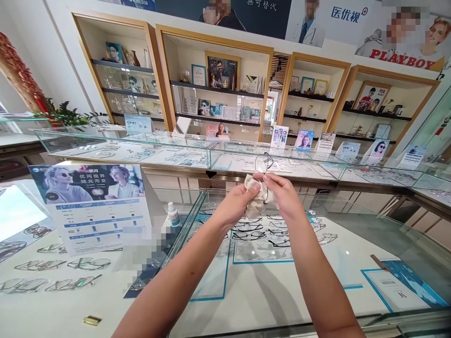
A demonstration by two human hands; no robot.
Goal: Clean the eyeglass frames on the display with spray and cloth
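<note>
- A pair of thin dark-rimmed eyeglasses [263, 164] is held up over the glass display case [253, 307], one round lens standing above the fingers and the rest largely hidden by hands and cloth.
- A crumpled cream cleaning cloth [256, 205] is bunched around the lower part of the eyeglasses.
- The left hand [240, 199] pinches the cloth, thumb on top; its grip is narrow.
- The right hand [281, 191] has its fingers closed on the eyeglasses beside the cloth, close to the left fingertips.
- Below the hands, inside the case, lie rows of spectacle frames [248, 235], some on a blue-edged display sheet.
- To the right, near the case's far end, are a blue-and-white card [398, 286] and a small brown strip [379, 263].
- Left of the forearms, a small white spray bottle [173, 215] stands upright near a tent-shaped lens advertising card [94, 211].
- More clear-lensed glasses [89, 264] lie around that card, with a gold-coloured metal piece [92, 320] nearer the viewer.
- Beyond, a long glass counter [232, 164] runs before wood-framed wall shelves [218, 92].
</note>
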